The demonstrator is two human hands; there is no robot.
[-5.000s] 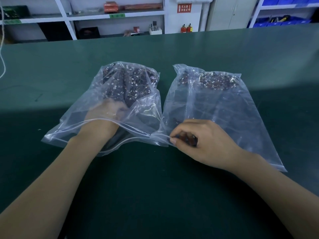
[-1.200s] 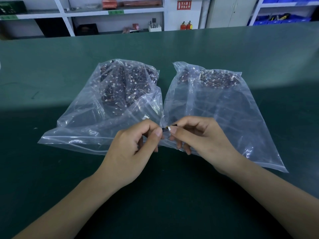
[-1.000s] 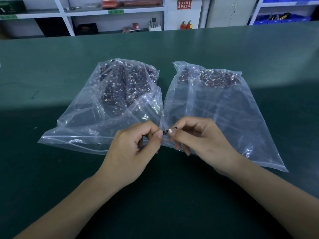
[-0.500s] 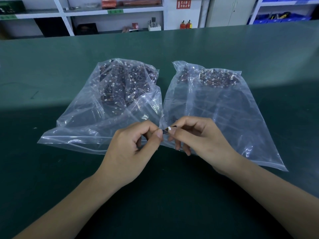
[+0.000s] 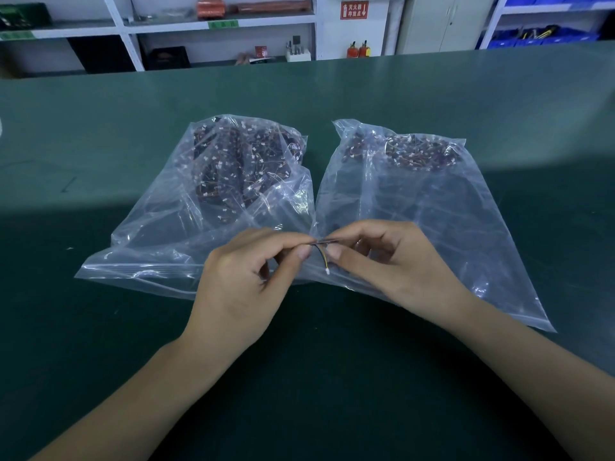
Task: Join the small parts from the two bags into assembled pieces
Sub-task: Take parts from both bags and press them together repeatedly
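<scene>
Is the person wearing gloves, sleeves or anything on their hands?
No. Both hands, left and right, are bare, with no gloves, rings or watch showing. The forearms are bare too, with no sleeves in view. The fingernails are short and unpainted.

Left hand (image 5: 246,287) and right hand (image 5: 389,261) met fingertip to fingertip, each pinching with thumb and forefinger; other fingers curled, forearms bare.

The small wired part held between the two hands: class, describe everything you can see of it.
The small wired part is a thin dark strip held level, with fine yellow and dark wires hanging from it to a tiny white connector. The left hand pinches one end, the right hand the other. It sits in front of the clear bags' near edges, above the green table.
</scene>
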